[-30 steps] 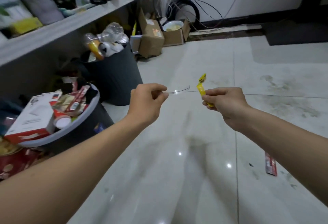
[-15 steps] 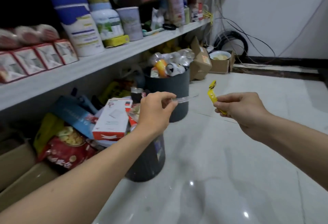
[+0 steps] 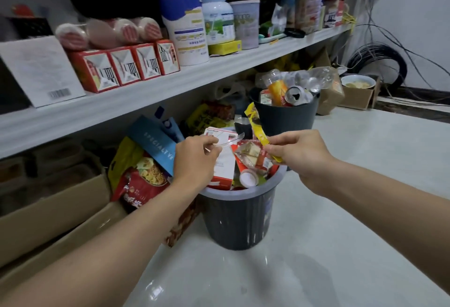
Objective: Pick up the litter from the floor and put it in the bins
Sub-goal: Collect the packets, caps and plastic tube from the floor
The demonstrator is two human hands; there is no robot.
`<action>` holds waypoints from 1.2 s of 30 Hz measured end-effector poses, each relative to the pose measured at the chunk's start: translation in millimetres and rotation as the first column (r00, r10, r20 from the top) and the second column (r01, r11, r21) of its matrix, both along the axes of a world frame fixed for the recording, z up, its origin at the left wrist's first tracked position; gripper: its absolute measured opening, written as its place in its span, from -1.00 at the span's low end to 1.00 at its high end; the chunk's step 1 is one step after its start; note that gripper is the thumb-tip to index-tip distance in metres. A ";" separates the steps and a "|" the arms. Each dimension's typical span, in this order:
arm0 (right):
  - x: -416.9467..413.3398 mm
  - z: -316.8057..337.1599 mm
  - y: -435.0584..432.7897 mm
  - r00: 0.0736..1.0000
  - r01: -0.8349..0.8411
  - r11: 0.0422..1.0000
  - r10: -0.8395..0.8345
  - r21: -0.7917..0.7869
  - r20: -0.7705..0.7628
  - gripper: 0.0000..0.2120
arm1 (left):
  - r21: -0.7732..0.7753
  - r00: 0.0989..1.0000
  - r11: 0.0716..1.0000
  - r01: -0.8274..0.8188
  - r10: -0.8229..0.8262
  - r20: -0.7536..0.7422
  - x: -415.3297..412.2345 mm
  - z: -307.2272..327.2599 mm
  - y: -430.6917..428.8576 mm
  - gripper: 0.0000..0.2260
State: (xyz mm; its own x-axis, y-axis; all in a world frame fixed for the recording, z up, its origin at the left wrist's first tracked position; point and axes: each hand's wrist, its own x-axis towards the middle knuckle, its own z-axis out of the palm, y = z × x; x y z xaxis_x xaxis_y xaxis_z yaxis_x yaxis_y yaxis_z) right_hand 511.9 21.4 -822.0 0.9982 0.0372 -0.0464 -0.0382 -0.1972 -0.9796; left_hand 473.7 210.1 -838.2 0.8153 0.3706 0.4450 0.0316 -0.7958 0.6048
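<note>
Two scraps of litter are held in the air over the near bin [image 3: 233, 224], one in each hand. At far left, under the shelf [image 3: 146, 92], sit cardboard boxes [image 3: 48, 209] and a red snack bag [image 3: 143, 185] that leans against the bin's side.

The left hand [image 3: 194, 158] has its fingers curled, with thumb and forefinger pinching one end of a clear plastic strip [image 3: 230, 141]. The strip juts out to the right above the white carton on top of the heap. It looks thin, very light and springy, and probably slick. A pinch at the end is enough to carry it, but it could flick away when let go. It seems wiser to lower it close to the heap before opening the fingers.

The near bin is piled above its rim with cartons and wrappers, so anything dropped carelessly may slide off onto the floor.

Right of the strip, a yellow wrapper [image 3: 257, 127] stands up from the right hand [image 3: 299, 153], which pinches its lower end between thumb and fingers. The wrapper is crinkled and looks limp and weightless. It will not break, though its top may flop or drift as it falls. A grip at the bottom suits it, and tucking it among the packets should keep it in place.

Further right and behind stands the far bin [image 3: 289, 116], heaped with bottles and a can.
</note>
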 end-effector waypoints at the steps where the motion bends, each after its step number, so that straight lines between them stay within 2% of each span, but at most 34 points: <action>1: 1.5 0.3 4.3 1.000 0.001 1.000 -0.001 -0.007 0.003 -0.91 | -0.014 1.000 1.000 0.000 0.000 -0.005 2.0 -2.7 0.8 -0.77; 9: 15.6 -4.7 22.7 0.999 0.037 0.999 -0.037 -0.009 -0.013 -0.89 | -0.091 0.992 0.990 0.107 -0.112 -0.059 13.6 -17.2 -13.0 -0.75; 15: 24.1 -12.8 20.1 0.998 0.056 0.998 -0.056 -0.009 -0.037 -0.90 | -0.065 0.988 0.989 0.136 -0.140 -0.067 13.7 -17.5 -4.5 -0.70; 21: 30.3 -18.7 29.0 0.996 0.062 0.998 -0.062 -0.018 -0.057 -0.89 | 0.030 0.985 0.988 0.152 -0.149 -0.085 11.6 -13.4 9.6 -0.67; 24: 29.2 -17.8 36.6 0.997 0.047 0.996 -0.051 -0.073 -0.055 -0.93 | 0.102 0.983 0.982 0.160 -0.149 -0.104 10.3 -12.4 12.3 -0.64; 31: 25.9 -18.4 39.2 0.999 0.035 0.974 -0.038 -0.223 -0.011 -0.83 | 0.277 0.968 0.934 0.224 -0.181 -0.173 9.1 -12.6 15.5 -0.54; 36: 24.2 -17.6 30.5 0.999 0.047 0.945 -0.043 -0.323 0.019 -0.76 | 0.317 0.958 0.909 0.272 -0.224 -0.181 10.5 -12.6 13.7 -0.54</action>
State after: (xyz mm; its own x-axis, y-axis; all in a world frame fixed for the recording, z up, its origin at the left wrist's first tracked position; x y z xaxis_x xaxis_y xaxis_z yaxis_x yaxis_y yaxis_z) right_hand 536.0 51.8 -839.6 0.9991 -0.0227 -0.0370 -0.0434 -0.5015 -0.8640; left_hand 484.2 223.8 -850.8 0.9231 -0.0030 0.3845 -0.1302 -0.9433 0.3053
